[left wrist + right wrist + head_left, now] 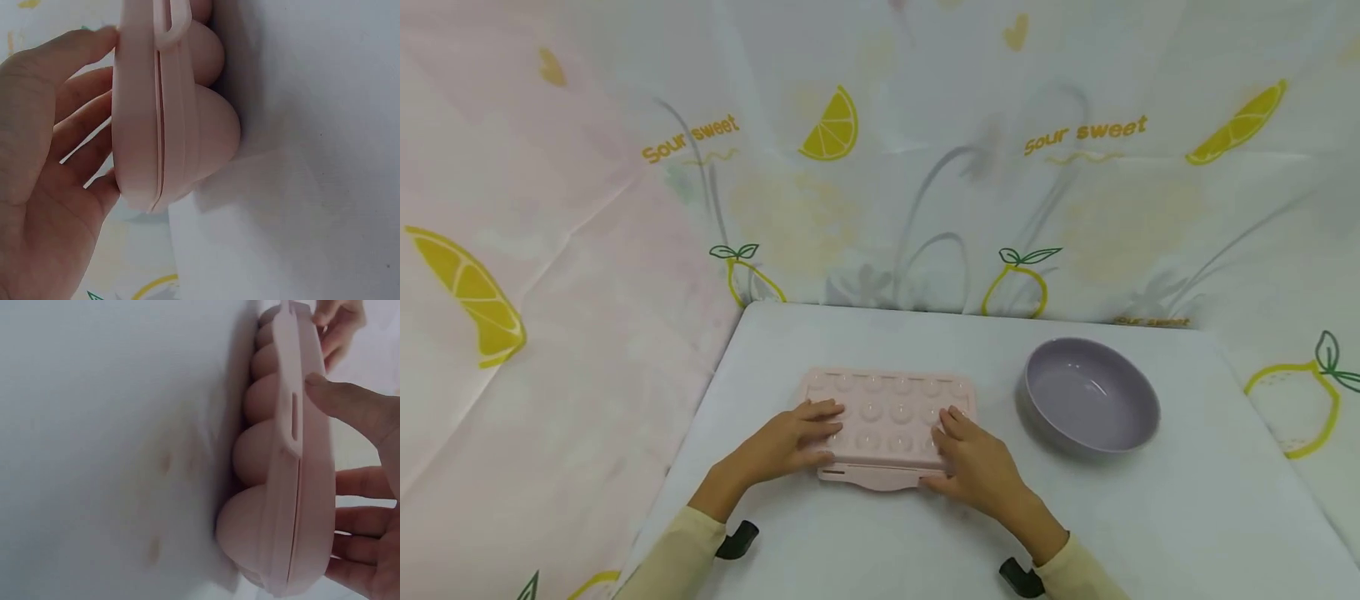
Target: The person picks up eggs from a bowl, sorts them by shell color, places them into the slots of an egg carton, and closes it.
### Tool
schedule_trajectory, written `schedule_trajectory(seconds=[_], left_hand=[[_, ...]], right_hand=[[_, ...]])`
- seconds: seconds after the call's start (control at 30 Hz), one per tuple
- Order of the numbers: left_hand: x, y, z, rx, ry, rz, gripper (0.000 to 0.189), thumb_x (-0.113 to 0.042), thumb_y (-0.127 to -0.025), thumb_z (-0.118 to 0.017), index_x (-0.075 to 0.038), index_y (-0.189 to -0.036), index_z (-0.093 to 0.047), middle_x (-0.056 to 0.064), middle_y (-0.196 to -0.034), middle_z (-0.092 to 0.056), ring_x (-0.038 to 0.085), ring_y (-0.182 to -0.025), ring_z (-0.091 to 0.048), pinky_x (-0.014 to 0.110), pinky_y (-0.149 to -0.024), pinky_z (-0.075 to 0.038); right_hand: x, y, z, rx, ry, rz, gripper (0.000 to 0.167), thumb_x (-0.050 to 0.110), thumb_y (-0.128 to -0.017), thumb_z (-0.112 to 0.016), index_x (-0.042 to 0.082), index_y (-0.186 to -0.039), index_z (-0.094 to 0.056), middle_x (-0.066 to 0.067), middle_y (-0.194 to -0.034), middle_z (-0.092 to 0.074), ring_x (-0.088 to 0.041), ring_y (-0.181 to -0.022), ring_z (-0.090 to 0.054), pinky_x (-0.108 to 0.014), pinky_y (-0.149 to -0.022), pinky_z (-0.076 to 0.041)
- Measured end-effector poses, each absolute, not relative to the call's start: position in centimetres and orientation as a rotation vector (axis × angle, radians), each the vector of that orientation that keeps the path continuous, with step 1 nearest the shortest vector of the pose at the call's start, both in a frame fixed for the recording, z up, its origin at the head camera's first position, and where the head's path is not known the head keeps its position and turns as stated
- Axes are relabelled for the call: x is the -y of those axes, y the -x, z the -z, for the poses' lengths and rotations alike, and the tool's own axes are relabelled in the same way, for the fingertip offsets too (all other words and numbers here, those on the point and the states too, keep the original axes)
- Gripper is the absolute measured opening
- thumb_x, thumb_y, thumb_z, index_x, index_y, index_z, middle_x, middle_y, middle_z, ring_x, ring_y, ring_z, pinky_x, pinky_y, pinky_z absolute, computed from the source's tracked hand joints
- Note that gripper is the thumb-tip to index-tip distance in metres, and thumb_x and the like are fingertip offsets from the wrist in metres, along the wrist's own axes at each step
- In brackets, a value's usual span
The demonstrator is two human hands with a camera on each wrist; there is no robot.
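Observation:
A closed pink egg box [886, 412] with rows of rounded bumps on its lid lies on the white table, its front latch flap [880, 477] facing me. My left hand [784, 442] rests on the left part of the lid with fingers spread. On the right part, my right hand [981, 467] touches the lid with its fingers, the thumb near the front edge beside the flap. Both wrist views show the seam between lid [134, 112] and base shut, with rounded cups [253, 453] underneath. What is inside is hidden.
A purple bowl [1090, 396] stands on the table [880, 550] to the right of the box; nothing shows inside it. A lemon-printed cloth [880, 200] hangs behind the table and along its sides. A dark strap piece [737, 540] shows at each wrist.

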State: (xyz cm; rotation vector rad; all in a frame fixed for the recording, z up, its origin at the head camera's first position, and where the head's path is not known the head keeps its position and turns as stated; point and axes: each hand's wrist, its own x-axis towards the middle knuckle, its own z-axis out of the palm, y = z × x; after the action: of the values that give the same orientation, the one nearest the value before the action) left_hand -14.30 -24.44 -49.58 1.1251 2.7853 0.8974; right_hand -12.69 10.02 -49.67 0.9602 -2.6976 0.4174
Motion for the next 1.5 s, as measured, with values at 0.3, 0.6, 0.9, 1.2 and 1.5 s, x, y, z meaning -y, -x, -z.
schedule_trajectory(seconds=[0.3, 0.6, 0.9, 1.2, 1.5], left_hand=[[25.3, 14.2, 50.5, -2.798, -1.193, -0.816, 0.071, -0.027, -0.072, -0.086, -0.006, -0.135, -0.059, 0.007, -0.151, -0.041, 0.031, -0.138, -0.038, 0.05, -0.113, -0.033], [25.5, 13.4, 51.7, -2.924, -1.363, -0.829, 0.071, -0.019, -0.069, -0.089, -0.003, -0.132, -0.059, 0.013, -0.146, -0.047, 0.035, -0.132, -0.045, 0.046, -0.113, -0.034], [24.8, 13.4, 51.7, -2.978, -1.443, -0.769, 0.068, -0.014, -0.068, -0.089, 0.005, -0.127, -0.061, 0.017, -0.142, -0.051, 0.035, -0.13, -0.048, 0.049, -0.11, -0.038], [25.0, 13.7, 51.5, -2.93, -1.325, -0.812, 0.067, -0.016, -0.07, -0.089, 0.0, -0.128, -0.061, 0.013, -0.146, -0.047, 0.033, -0.133, -0.045, 0.046, -0.113, -0.033], [25.4, 13.4, 51.5, -3.019, -1.236, -0.686, 0.073, -0.047, -0.085, -0.073, -0.007, -0.142, -0.05, 0.01, -0.152, -0.039, 0.027, -0.14, -0.036, 0.054, -0.113, -0.032]], right_hand=[[-10.2, 12.9, 50.2, 2.676, -0.975, -0.439, 0.075, 0.047, -0.064, -0.088, 0.002, -0.12, -0.069, -0.019, -0.134, -0.057, -0.034, -0.128, -0.051, -0.045, -0.093, -0.055], [-10.3, 12.8, 51.6, 2.499, -1.023, -0.452, 0.075, 0.038, -0.059, -0.092, 0.003, -0.121, -0.068, -0.019, -0.132, -0.059, -0.034, -0.123, -0.055, -0.044, -0.099, -0.051], [-10.0, 13.2, 52.5, 2.391, -0.99, -0.439, 0.066, 0.024, -0.055, -0.092, -0.001, -0.111, -0.069, -0.022, -0.123, -0.064, -0.035, -0.114, -0.061, -0.044, -0.096, -0.053], [-9.8, 13.0, 52.0, 2.567, -0.911, -0.49, 0.072, 0.032, -0.058, -0.094, 0.004, -0.118, -0.067, -0.016, -0.133, -0.058, -0.031, -0.126, -0.053, -0.043, -0.1, -0.05], [-12.1, 13.2, 50.4, 2.567, -0.792, -0.874, 0.065, 0.032, -0.077, -0.083, 0.002, -0.13, -0.06, -0.017, -0.131, -0.06, -0.032, -0.12, -0.058, -0.048, -0.096, -0.052]])
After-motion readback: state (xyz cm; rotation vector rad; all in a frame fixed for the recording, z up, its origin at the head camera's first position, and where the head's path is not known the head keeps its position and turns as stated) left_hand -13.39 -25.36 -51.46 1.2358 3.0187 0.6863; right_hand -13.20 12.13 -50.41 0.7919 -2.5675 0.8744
